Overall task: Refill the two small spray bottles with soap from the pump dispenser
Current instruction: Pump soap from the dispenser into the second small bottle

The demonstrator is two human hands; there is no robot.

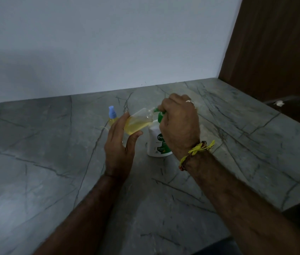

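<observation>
My left hand [120, 144] holds a small clear spray bottle [139, 122] without its cap, tilted with its open neck against the green pump nozzle. Yellow soap fills its lower part. My right hand [179, 126] rests on top of the green pump head of the white soap dispenser [156, 142], which stands on the grey marble counter [53, 162]. Most of the pump head is hidden under my fingers. A second small spray bottle [112, 115] with a blue cap and yellow liquid stands upright just behind my left hand.
A white wall runs behind the counter. A brown wooden panel [274, 43] rises at the right. Beyond the counter's right edge lies a dark surface with a small white scrap [279, 103].
</observation>
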